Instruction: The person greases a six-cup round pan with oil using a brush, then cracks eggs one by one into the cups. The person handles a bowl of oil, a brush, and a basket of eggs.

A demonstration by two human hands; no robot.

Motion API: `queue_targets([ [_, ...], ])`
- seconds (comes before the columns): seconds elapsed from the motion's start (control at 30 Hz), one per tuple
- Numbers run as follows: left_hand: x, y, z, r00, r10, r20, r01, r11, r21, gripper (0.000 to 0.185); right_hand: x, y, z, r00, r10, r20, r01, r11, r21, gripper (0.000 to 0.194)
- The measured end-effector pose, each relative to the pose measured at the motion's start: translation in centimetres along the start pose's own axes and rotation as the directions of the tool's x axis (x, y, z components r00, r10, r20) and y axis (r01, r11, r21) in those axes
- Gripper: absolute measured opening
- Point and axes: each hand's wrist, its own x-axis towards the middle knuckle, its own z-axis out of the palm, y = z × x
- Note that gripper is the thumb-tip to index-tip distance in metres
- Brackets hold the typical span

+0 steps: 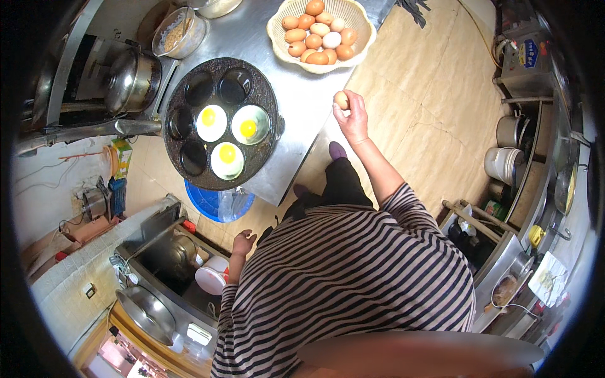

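A brown egg [341,99] is held in the fingertips of my right hand [353,120], just off the edge of the steel table [302,113]. On that table sits a round black pan [218,163] with several wells. Three of its wells hold cracked eggs: one in the centre [208,124], one on the right [248,127] and one at the near side [227,158]. The other wells are dark, with a wet shine. My left hand [243,242] hangs low beside my body, loosely curled with nothing visible in it.
A cream plastic basket [283,49] of whole eggs stands at the table's far edge. Left of it is a clear tub [177,35] with crumbly food and a utensil. A lidded steel pot [134,80] is beyond the pan. A blue bin [203,203] sits below the table.
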Motion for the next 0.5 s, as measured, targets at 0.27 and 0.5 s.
queue_targets([
  [0.27, -2.2, -1.2, -1.4, 0.997, 0.010, -0.077, -0.010, 1.000, 0.002, 0.043, -0.5, -0.1, 0.0, 0.995, 0.020, -0.093, -0.020, 1.000, 0.003, 0.041],
  [0.5, -1.6, -2.1, -1.1, 0.996, -0.008, -0.093, 0.005, 1.000, -0.028, 0.046, 0.3, -1.4, 0.3, 0.997, 0.059, 0.040, -0.063, 0.994, 0.090, 0.044],
])
